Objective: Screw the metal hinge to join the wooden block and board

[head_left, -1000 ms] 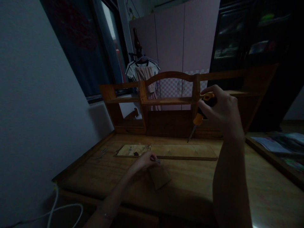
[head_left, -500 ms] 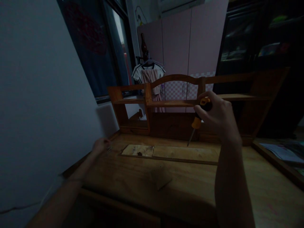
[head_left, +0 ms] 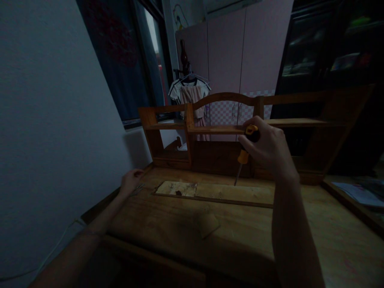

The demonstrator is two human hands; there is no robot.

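My right hand [head_left: 270, 150] is raised above the wooden desk [head_left: 246, 236], closed round a yellow and black screwdriver [head_left: 244, 154] whose tip points down toward a long flat board [head_left: 222, 193]. My left hand [head_left: 131, 181] rests at the desk's far left edge by the wall, fingers curled over small metal pieces [head_left: 138, 189]; what it holds, if anything, is too dark to tell. A small wooden piece [head_left: 207, 222] lies on the desk in front of the board.
A wooden hutch with shelves [head_left: 228, 128] stands along the back of the desk. The white wall [head_left: 54, 132] is close on the left. Papers [head_left: 357, 192] lie at the right edge. Clothes hang on a rack [head_left: 190, 90] behind, before pink wardrobe doors.
My left hand left the small wooden piece and moved to the desk's far left edge near the metal pieces. The right hand with the screwdriver drifted slightly left.
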